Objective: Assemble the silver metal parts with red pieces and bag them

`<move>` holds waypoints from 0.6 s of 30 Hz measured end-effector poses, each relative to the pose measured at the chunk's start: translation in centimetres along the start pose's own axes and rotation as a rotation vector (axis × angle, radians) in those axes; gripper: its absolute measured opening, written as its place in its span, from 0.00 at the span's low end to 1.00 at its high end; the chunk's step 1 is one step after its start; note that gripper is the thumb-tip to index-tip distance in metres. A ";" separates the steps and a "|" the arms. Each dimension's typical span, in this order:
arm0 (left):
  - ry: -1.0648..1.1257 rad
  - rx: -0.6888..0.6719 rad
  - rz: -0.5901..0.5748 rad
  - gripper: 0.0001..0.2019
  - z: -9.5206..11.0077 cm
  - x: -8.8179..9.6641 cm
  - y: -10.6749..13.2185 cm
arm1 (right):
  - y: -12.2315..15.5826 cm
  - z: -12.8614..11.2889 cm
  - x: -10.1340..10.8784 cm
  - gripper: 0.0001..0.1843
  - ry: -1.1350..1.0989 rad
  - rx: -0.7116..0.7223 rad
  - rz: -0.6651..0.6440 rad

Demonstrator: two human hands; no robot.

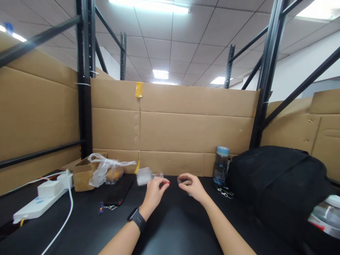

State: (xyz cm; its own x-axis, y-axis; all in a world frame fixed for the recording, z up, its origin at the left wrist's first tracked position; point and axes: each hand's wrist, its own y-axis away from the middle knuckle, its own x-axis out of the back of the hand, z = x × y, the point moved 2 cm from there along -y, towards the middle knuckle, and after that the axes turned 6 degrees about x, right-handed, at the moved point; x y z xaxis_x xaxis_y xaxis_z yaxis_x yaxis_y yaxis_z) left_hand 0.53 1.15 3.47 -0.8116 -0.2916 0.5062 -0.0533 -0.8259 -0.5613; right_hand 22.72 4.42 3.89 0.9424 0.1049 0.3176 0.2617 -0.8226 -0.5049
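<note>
My left hand (154,190), with a dark watch on its wrist, is raised over the black table. Its thumb and index finger pinch a small red piece (168,183), mostly covered by the fingertips. To the right, my right hand (194,188) is closed on a small, clear-looking round piece (179,180) whose kind I cannot make out. A gap separates the two hands. Just behind my left hand lie a stack of clear plastic bags (143,176) and a small packet (157,175) with some red in it.
On the left are a white power strip (37,209) with a cable, a cardboard box (84,176), a knotted plastic bag (102,171) and a dark phone-like slab (119,191). A water bottle (221,166), metal keyring (225,193), black backpack (276,184) and clear jar (328,216) occupy the right.
</note>
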 end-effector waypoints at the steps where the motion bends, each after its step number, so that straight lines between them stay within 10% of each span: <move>1: 0.002 -0.010 -0.002 0.09 0.1 0.0 0.0 | 0.1 -0.4 -0.6 0.24 -0.068 0.006 -0.020; 18: -0.134 -0.038 0.028 0.06 1.1 -0.4 0.6 | 1.0 -1.3 -4.4 0.21 -0.334 -0.005 -0.039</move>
State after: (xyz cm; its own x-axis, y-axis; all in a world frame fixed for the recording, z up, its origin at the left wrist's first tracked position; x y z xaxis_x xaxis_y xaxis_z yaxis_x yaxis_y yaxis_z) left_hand 1.47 0.23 3.61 -0.7282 -0.3783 0.5714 -0.0557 -0.7984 -0.5996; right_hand 18.53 2.39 2.98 0.9481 0.3131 0.0556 0.2987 -0.8168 -0.4936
